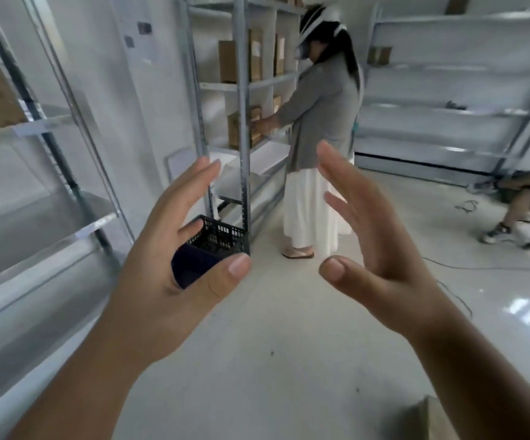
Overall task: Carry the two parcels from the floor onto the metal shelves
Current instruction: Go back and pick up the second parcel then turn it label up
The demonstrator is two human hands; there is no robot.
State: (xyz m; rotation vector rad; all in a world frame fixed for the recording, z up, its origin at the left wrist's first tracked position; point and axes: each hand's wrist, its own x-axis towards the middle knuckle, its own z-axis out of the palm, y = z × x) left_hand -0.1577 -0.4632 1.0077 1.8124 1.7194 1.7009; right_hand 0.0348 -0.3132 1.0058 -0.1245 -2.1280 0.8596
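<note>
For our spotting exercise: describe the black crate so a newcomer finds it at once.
Find the tall metal shelf where a person stands. At the foot of its front post, on the floor, sits the crate, partly hidden by the left hand. It alone is black with mesh walls.

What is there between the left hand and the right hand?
Nothing is held between the left hand and right hand; the head view shows only bare floor through the gap.

You get a bright, washed-out room in even, soft light. Glare sits on the glossy floor at right. The metal shelves smear with blur and bow outward at the edges.
</note>
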